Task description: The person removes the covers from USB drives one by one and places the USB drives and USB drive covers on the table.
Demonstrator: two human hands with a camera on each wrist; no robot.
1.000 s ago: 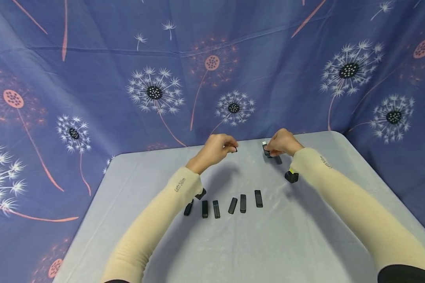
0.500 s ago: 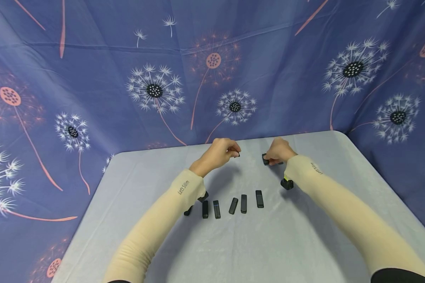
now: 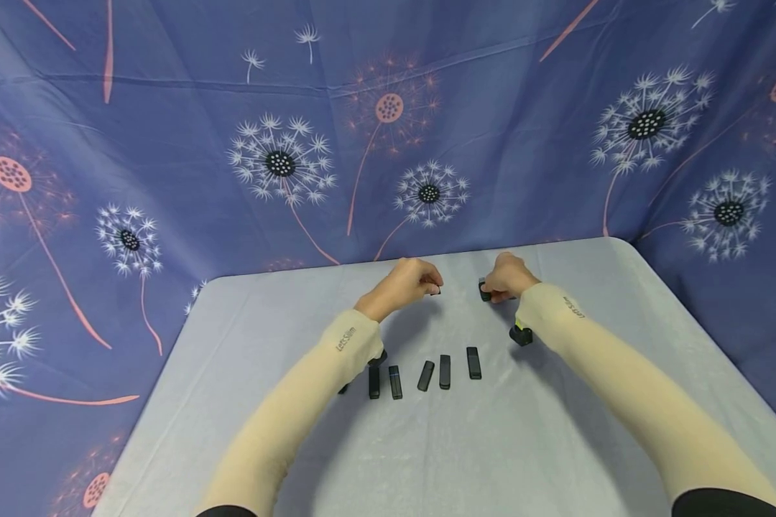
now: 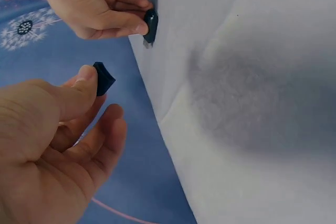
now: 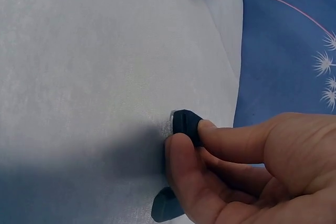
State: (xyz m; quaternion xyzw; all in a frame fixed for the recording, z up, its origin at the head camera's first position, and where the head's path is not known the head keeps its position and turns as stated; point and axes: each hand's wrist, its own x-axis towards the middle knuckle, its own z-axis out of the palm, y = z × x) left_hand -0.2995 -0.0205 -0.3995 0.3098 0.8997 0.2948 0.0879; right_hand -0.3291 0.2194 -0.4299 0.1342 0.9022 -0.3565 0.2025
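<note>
My left hand (image 3: 409, 283), above the far middle of the table, pinches a small dark cap (image 4: 104, 80) between thumb and index finger; the other fingers are loosely curled. To its right, my right hand (image 3: 509, 274) pinches a black USB stick (image 5: 185, 123) close over the tabletop. The stick's metal plug (image 4: 147, 44) shows at its end in the left wrist view. Beside it, partly hidden by the right fingers, lies another dark stick (image 5: 166, 206).
Nearer on the pale-covered table (image 3: 504, 431) lies a row of several dark USB sticks (image 3: 445, 372); the leftmost one (image 3: 343, 388) is mostly hidden by the left sleeve. Behind the table's far edge hangs a blue dandelion-print cloth (image 3: 336, 179).
My right hand has come down and nearer with the USB stick, its plug now less visible. My left hand has shifted slightly right and nearer, still pinching the cap.
</note>
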